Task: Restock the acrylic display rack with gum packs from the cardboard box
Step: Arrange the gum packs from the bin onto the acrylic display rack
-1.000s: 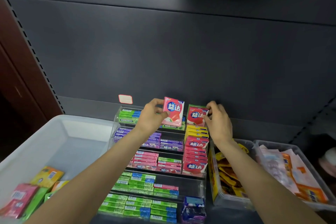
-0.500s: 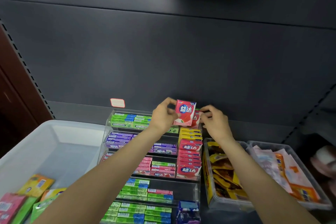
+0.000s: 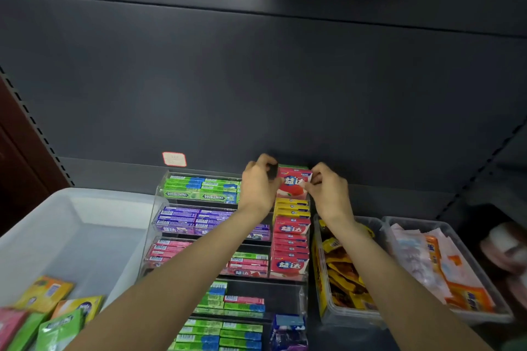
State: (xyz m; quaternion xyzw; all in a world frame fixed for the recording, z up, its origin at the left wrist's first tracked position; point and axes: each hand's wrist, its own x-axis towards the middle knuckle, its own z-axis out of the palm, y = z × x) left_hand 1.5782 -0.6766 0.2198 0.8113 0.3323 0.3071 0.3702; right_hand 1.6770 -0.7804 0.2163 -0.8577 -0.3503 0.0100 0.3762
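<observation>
Red gum pack [image 3: 293, 183] now seated at the rack's top right column.
I've brought it down from mid-air; left hand [image 3: 258, 184] and right hand [image 3: 328, 189] both pinch it into the acrylic display rack [image 3: 159, 194].

We see dim, even light, soft blur throughout, wide-angle bowing at edges, faint glare on clear acrylic display rack [image 3: 302, 292].

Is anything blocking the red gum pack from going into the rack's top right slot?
Nothing visible does. Both the left hand and right hand hold the red-and-white cardboard gum pack upright at the top of the clear acrylic rack's right column, above the yellow packs stacked there.
</observation>
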